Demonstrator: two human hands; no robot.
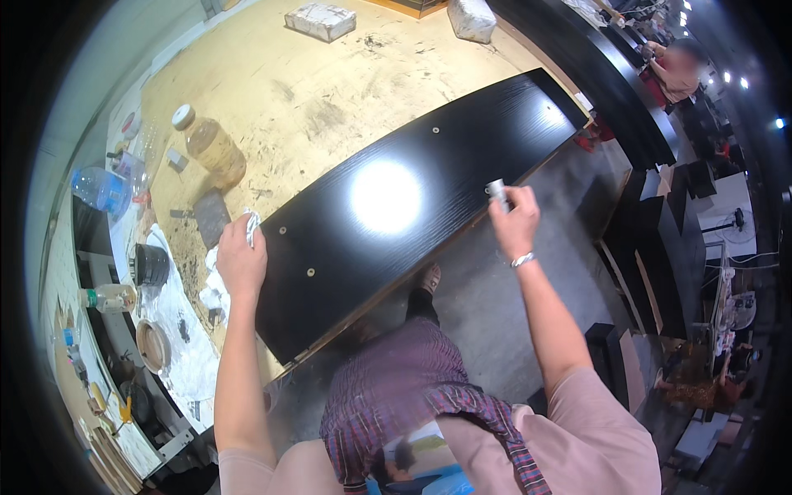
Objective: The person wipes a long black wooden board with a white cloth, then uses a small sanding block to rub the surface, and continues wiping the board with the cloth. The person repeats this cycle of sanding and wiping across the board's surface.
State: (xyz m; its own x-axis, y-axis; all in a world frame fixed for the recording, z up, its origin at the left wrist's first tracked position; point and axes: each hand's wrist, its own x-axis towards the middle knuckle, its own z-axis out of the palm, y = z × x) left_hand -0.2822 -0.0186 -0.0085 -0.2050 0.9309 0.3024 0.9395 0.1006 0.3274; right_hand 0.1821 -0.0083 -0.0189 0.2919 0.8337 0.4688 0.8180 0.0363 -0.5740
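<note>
A long black panel (355, 272) with visible wood grain and several small round fittings lies across the table edge, a bright light reflected in its middle. At its left edge, my left hand (241, 268) is closed on a white crumpled cloth (252, 226). My right hand (516, 221) is at the panel's near right edge, closed around a small pale grey, roll-like piece (497, 195) whose exact kind I cannot make out. That piece is right beside one of the round fittings. A dark block (212, 218) lies just beyond my left hand.
A white-capped bottle of amber liquid (216, 153) stands on the stained yellowish table (272, 124). Clear plastic bottles (101, 190) are farther left. Wrapped blocks (320, 22) lie at the back. More black panels (652, 247) stand on the right; another person (670, 73) is beyond.
</note>
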